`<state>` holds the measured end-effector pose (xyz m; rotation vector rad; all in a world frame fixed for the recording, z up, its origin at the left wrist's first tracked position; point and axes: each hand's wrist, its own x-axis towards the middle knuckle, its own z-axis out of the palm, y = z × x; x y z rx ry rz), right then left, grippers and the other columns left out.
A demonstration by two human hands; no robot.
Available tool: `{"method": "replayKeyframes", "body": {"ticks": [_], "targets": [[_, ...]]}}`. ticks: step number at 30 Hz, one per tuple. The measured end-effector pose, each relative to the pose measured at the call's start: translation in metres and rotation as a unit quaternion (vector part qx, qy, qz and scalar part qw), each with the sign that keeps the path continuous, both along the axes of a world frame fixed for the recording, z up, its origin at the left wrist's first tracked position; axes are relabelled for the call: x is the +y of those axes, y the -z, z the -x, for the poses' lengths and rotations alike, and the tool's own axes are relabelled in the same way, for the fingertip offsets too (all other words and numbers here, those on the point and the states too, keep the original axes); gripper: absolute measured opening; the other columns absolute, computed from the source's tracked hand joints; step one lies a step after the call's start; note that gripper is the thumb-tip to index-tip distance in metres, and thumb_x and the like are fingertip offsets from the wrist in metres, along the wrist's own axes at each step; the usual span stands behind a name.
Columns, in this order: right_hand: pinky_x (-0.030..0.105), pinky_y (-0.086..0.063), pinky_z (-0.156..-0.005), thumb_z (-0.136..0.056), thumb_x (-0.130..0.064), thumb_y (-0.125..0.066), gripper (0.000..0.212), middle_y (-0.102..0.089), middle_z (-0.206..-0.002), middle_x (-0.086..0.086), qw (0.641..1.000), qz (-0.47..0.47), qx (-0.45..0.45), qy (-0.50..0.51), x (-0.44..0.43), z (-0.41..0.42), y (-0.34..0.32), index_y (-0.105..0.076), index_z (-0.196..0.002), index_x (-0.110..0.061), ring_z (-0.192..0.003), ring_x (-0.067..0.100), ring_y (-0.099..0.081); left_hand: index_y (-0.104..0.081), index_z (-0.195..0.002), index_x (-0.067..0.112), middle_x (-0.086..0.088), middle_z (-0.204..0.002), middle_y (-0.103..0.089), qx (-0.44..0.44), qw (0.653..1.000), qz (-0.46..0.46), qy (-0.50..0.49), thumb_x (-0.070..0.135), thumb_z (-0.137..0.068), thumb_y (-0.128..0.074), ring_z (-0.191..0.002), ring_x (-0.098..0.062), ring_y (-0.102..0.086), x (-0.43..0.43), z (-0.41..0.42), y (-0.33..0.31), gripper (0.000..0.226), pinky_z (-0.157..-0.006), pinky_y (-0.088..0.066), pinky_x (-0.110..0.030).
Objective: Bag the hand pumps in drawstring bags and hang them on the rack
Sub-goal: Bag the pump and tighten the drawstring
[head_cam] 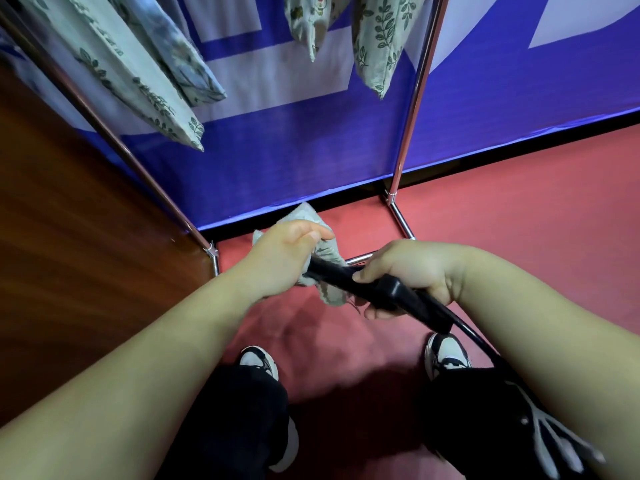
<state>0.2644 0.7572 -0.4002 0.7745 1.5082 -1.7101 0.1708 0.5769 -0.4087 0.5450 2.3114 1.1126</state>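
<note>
1. My left hand (287,258) is closed on a crumpled drawstring bag (330,252) of light fabric with a leaf print. The fingers are curled into the cloth and the thumb lies on top.
2. My right hand (412,271) is clamped round the black hand pump (394,289), with the fingers wrapped over its body.
3. The hand pump lies slanted between my two hands, above the floor (519,220). Its far end meets the bag at my left hand. I cannot tell whether that end is inside the bag's mouth.
4. A thin black hose (478,336) runs from the pump's near end down toward my right leg.
5. The rack (412,116) stands directly in front of me: chrome uprights left and right, with a low bar just behind my hands.
6. Four printed bags (377,39) hang between the uprights, well above my hands. Their tops are cut off by the frame edge.
7. A blue banner (311,143) stands behind the rack, and a wooden panel (69,237) is on my left.
8. My two shoes (259,362) are planted on the red floor below the pump.
</note>
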Motion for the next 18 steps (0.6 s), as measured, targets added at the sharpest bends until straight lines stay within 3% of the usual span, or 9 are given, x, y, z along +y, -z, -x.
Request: {"method": "replayKeyframes", "body": {"ticks": [2,4,6,9,11,13,15,18], "targets": [[0.028,-0.057,-0.048,-0.097,-0.007,-0.056,0.016,-0.065,-0.085,0.022,1.0,0.0,0.002,0.016,0.001,0.003,-0.002,-0.063,-0.104,0.006,-0.061,0.027,-0.065,-0.074,-0.093,0.02,0.002,-0.089,-0.065,-0.001,1.0,-0.014,-0.007,0.009,-0.103,-0.044,-0.064,-0.013,-0.06,0.002,-0.006,-0.007,0.033,-0.056,-0.044,-0.009],[0.023,-0.049,-0.045,-0.095,-0.011,-0.058,0.019,-0.07,-0.092,0.023,1.0,-0.022,0.01,0.011,0.003,0.005,-0.002,-0.069,-0.099,0.004,-0.066,0.025,-0.063,-0.073,-0.082,0.02,0.001,-0.092,-0.062,-0.026,0.999,-0.041,-0.022,0.005,-0.102,-0.044,-0.058,-0.005,-0.054,0.003,-0.01,-0.011,0.038,-0.05,-0.04,-0.008],[0.022,-0.04,-0.044,-0.091,-0.012,-0.061,0.02,-0.072,-0.097,0.024,0.998,-0.058,0.029,0.014,0.001,0.007,0.0,-0.073,-0.094,0.004,-0.066,0.023,-0.061,-0.074,-0.094,0.007,-0.013,-0.092,-0.062,-0.072,0.994,-0.069,-0.034,0.005,-0.103,-0.043,-0.073,-0.019,-0.054,0.005,-0.014,-0.012,0.031,-0.048,-0.037,-0.008],[0.028,-0.05,-0.055,-0.093,-0.005,-0.059,0.015,-0.069,-0.086,0.021,0.995,-0.039,0.052,0.079,0.0,0.007,0.006,-0.069,-0.087,0.004,-0.063,0.024,-0.062,-0.068,-0.109,0.004,-0.045,-0.099,-0.06,-0.136,0.984,-0.101,-0.048,0.008,-0.105,-0.041,-0.084,-0.035,-0.05,0.009,-0.019,-0.014,0.027,-0.05,-0.044,-0.019],[0.034,-0.051,-0.068,-0.093,-0.008,-0.06,0.014,-0.069,-0.084,0.017,0.993,-0.039,0.062,0.088,0.001,0.007,0.008,-0.069,-0.084,-0.001,-0.067,0.027,-0.062,-0.071,-0.104,0.01,-0.039,-0.112,-0.064,-0.144,0.981,-0.12,-0.05,0.008,-0.106,-0.042,-0.088,-0.034,-0.058,0.01,-0.02,-0.017,0.029,-0.068,-0.056,-0.026],[0.036,-0.05,-0.073,-0.092,-0.011,-0.061,0.011,-0.068,-0.087,0.016,0.994,-0.053,0.071,0.065,0.004,0.008,0.009,-0.069,-0.088,-0.005,-0.071,0.027,-0.061,-0.074,-0.102,0.013,-0.024,-0.115,-0.071,-0.155,0.977,-0.138,-0.056,0.009,-0.106,-0.044,-0.094,-0.026,-0.065,0.009,-0.019,-0.018,0.03,-0.087,-0.057,-0.036],[0.039,-0.052,-0.075,-0.091,-0.012,-0.064,0.007,-0.067,-0.089,0.016,0.993,-0.053,0.091,0.049,0.007,0.009,0.007,-0.068,-0.094,-0.006,-0.074,0.029,-0.062,-0.074,-0.102,0.011,-0.022,-0.115,-0.072,-0.177,0.97,-0.15,-0.068,0.009,-0.106,-0.044,-0.094,-0.024,-0.067,0.008,-0.017,-0.019,0.03,-0.091,-0.056,-0.039],[0.044,-0.052,-0.077,-0.088,-0.015,-0.07,0.007,-0.069,-0.087,0.015,0.99,-0.052,0.122,0.039,0.01,0.01,0.008,-0.065,-0.093,-0.013,-0.079,0.033,-0.065,-0.074,-0.1,0.01,-0.03,-0.116,-0.068,-0.211,0.956,-0.179,-0.098,0.01,-0.106,-0.045,-0.097,-0.038,-0.064,0.008,-0.015,-0.021,0.03,-0.101,-0.046,-0.062]]}}
